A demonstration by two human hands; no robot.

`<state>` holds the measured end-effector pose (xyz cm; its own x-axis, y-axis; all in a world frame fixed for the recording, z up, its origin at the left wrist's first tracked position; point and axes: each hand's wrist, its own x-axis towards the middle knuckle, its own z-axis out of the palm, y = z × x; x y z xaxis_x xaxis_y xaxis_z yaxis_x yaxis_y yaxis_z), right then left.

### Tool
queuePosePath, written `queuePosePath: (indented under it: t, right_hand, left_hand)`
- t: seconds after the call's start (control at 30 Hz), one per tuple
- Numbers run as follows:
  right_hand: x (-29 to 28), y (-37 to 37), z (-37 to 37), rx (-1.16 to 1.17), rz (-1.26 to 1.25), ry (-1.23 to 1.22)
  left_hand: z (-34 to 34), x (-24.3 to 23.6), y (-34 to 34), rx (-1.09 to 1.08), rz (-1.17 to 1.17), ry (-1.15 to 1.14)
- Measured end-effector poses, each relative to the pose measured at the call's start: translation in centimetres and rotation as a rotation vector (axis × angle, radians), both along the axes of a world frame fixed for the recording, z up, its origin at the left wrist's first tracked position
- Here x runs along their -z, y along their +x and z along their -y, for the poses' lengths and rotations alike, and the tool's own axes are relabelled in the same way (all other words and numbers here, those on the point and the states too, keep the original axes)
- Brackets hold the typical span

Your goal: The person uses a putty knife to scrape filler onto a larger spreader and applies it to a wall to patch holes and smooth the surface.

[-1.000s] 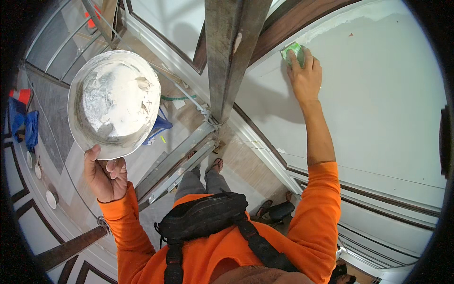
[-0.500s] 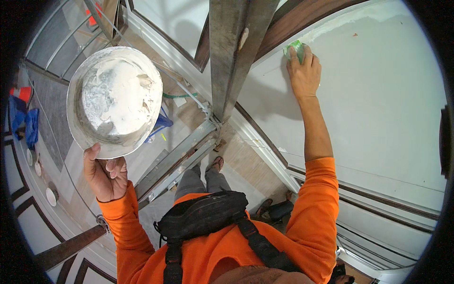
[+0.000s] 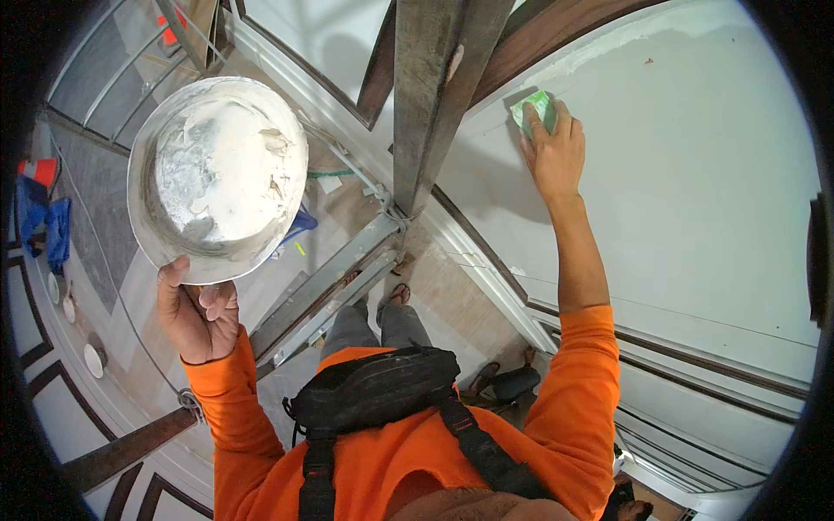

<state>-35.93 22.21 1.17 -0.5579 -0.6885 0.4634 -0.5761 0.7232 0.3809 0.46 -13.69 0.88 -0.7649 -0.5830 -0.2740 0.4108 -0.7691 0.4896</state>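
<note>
My left hand (image 3: 193,317) grips the lower rim of a round, shallow metal pan (image 3: 200,187) smeared with thick white paste, held out at the left. My right hand (image 3: 553,152) has its fingers pressed on a small green flat pad or spreader (image 3: 533,110) against the pale grey-white wall panel (image 3: 695,191). A band of whiter filler (image 3: 599,45) runs along the panel's upper edge, beside dark wood trim (image 3: 530,48).
A steel post (image 3: 428,104) stands between the pan and panel, tied to metal rails (image 3: 339,269). Metal bars (image 3: 130,69) are at upper left. Below lie blue material (image 3: 56,230), a red object (image 3: 35,172) and my sandalled feet (image 3: 398,293). Dark footwear (image 3: 485,379) shows at lower right.
My right hand and the green pad have slid down the panel a short way, lately slightly leftward. The pan in my left hand has shifted slightly up and right.
</note>
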Motion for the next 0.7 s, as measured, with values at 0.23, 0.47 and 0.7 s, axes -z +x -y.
queuePosePath:
  t: [0.23, 0.47, 0.7]
  right_hand:
    - [1.8, -2.5, 0.1, -0.016, -0.121, 0.047]
    - [3.1, -2.3, 0.1, 0.117, -0.101, 0.07]
    - [-5.8, 12.1, 1.8, -0.074, 0.882, -0.794]
  left_hand:
    - [-0.4, 0.0, 0.0, -0.012, 0.009, 0.012]
    - [-0.3, 1.0, 0.4, 0.001, 0.06, -0.031]
    - [-0.9, 2.3, 1.0, 0.097, 0.08, -0.117]
